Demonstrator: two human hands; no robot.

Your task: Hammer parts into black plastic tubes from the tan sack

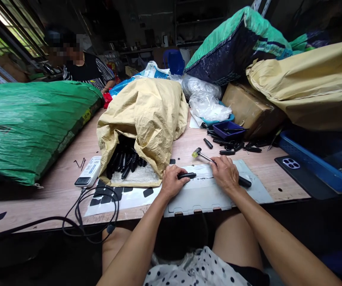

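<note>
"Black rod (187,175), that one. What is the person's left hand (172,182) doing with it?"

"Grasping it. The fingers are curled over one end and the rest pokes out to the right, lying flat on the grey mat (206,196) at the counter's (69,159) near edge."

"And the right hand (226,172)?"

"Closed over the shaft of a small hammer (197,152). The yellowish head sticks out up and to the left, and the black grip shows past the wrist on the right, resting on the same mat. The two hands are close, with the rod's free end between them."

"What lies around them?"

"Just left of the mat is a white sheet (120,198) with black stickers, and behind it a yellow sack (147,115) slumped open, with more black rods spilling from its mouth. Beside the sack sits a white device (89,171) with a black cable (93,216) looping off the counter edge."

"Further out?"

"Loose black parts (227,152) are scattered behind the hammer near a small blue tray (228,129) and a cardboard box (248,107). A phone (296,167) lies face down to the right, against a blue crate (316,159). A big green sack (24,123) fills the left side, and beyond it a co-worker in a striped top (90,69) sits at the far end."
</note>
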